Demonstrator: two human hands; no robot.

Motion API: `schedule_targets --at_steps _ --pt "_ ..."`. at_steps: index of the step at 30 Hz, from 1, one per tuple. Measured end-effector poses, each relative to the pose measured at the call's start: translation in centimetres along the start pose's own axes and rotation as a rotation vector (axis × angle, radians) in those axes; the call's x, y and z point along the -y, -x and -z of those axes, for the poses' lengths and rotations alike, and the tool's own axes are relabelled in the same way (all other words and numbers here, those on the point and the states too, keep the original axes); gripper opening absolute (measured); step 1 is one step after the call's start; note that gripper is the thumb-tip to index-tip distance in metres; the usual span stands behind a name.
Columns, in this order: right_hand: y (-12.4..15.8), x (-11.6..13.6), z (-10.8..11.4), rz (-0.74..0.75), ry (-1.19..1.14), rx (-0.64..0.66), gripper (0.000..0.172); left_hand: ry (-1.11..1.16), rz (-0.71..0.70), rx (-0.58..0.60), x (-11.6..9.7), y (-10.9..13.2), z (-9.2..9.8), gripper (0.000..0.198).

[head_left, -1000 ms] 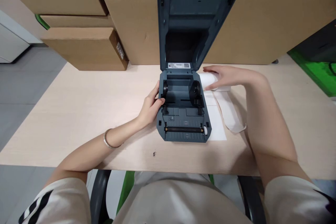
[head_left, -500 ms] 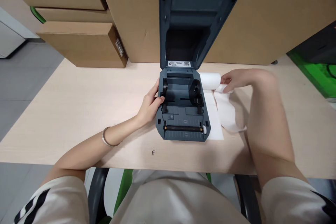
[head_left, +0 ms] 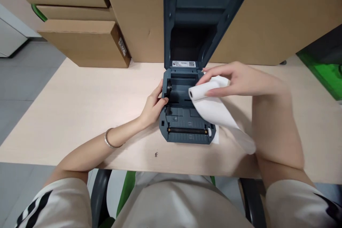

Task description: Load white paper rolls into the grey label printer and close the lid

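Observation:
A dark grey-blue label printer (head_left: 184, 112) lies on the table with its lid (head_left: 193, 1) raised upright at the back. My left hand (head_left: 153, 108) grips the printer's left side, thumb over the rim beside the black roll holder (head_left: 169, 87). Over the right part of the open bay, my right hand (head_left: 235, 78) holds a small white paper roll (head_left: 199, 92) by its upper and lower sides. A loose strip of paper (head_left: 221, 114) hangs from the roll, sweeping down to the right. The right-hand roll holder is hidden behind the roll and paper. A black roller (head_left: 187, 130) crosses the printer's front.
Large cardboard boxes (head_left: 136, 25) form a wall behind the printer. A smaller carton (head_left: 80, 48) leans at the back left. White paper (head_left: 216, 135) shows under the printer's right front corner. The wooden table (head_left: 93, 107) ends just before my body; a green bin (head_left: 317, 71) stands far right.
My right hand has lifted the small paper roll from the table beside the printer and moved it left over the bay, its strip trailing. My left hand stays on the printer.

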State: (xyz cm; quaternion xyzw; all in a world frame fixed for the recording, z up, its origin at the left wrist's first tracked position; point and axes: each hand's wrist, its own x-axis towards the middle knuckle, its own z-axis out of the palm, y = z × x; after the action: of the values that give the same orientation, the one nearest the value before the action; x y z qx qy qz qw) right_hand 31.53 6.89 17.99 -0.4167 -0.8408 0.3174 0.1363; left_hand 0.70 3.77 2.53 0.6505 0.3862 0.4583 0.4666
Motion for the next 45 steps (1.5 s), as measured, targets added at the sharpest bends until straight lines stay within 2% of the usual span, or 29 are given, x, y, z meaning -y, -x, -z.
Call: schedule_targets --at_steps 2,5,9,11,15,18,21,23,25,26,29,32,37,40,45 --pt "-1.5 0.7 -1.7 0.013 -0.075 -0.036 0.041 0.002 0.005 -0.002 0.0 0.0 -0.1 0.079" --pt "-2.7 0.3 -3.2 0.016 -0.142 -0.118 0.04 0.005 -0.007 0.005 -0.1 0.0 -0.1 0.077" --pt "-3.6 -1.4 -4.6 0.058 0.035 -0.176 0.037 -0.005 -0.005 0.0 -0.1 0.0 -0.1 0.076" --pt "-3.9 -1.8 -5.1 0.065 0.146 -0.223 0.042 -0.013 0.002 -0.004 -0.1 0.0 -0.1 0.077" --pt "-2.8 -0.5 -5.2 0.123 0.299 -0.278 0.045 -0.032 -0.013 -0.009 0.0 0.0 -0.1 0.078" --pt "-0.5 2.5 -4.5 0.188 0.247 -0.179 0.05 -0.046 -0.032 0.012 0.1 0.0 0.0 0.078" --pt "1.9 5.3 -4.4 0.168 0.195 -0.004 0.061 -0.056 -0.037 0.013 0.2 0.0 0.1 0.081" --pt "3.2 6.3 -5.1 0.124 0.239 0.1 0.051 -0.059 -0.043 0.015 0.4 0.0 0.1 0.082" --pt "4.0 6.5 -6.4 0.099 0.337 0.147 0.028 -0.058 -0.041 0.021 0.5 0.0 0.2 0.082" --pt "4.3 6.5 -7.1 0.101 0.391 0.14 0.026 -0.055 -0.035 0.022 0.6 0.0 0.2 0.081" --pt "4.8 6.5 -9.4 0.144 0.567 0.039 0.049 -0.044 -0.011 0.018 0.7 -0.1 0.2 0.081" --pt "5.0 7.2 -11.0 0.226 0.753 -0.05 0.058 -0.037 0.011 0.009 0.5 -0.1 0.1 0.084" --pt "5.3 8.6 -12.7 0.456 0.928 -0.238 0.055 0.021 0.037 0.019 -0.3 -0.1 -0.3 0.083" --pt "5.6 8.5 -13.6 0.464 0.955 -0.306 0.053 0.03 0.061 0.018 -0.7 0.0 -0.5 0.084" --pt "6.5 8.0 -14.5 0.459 0.957 -0.299 0.043 0.01 0.076 0.044 -0.3 -0.1 -0.1 0.084"
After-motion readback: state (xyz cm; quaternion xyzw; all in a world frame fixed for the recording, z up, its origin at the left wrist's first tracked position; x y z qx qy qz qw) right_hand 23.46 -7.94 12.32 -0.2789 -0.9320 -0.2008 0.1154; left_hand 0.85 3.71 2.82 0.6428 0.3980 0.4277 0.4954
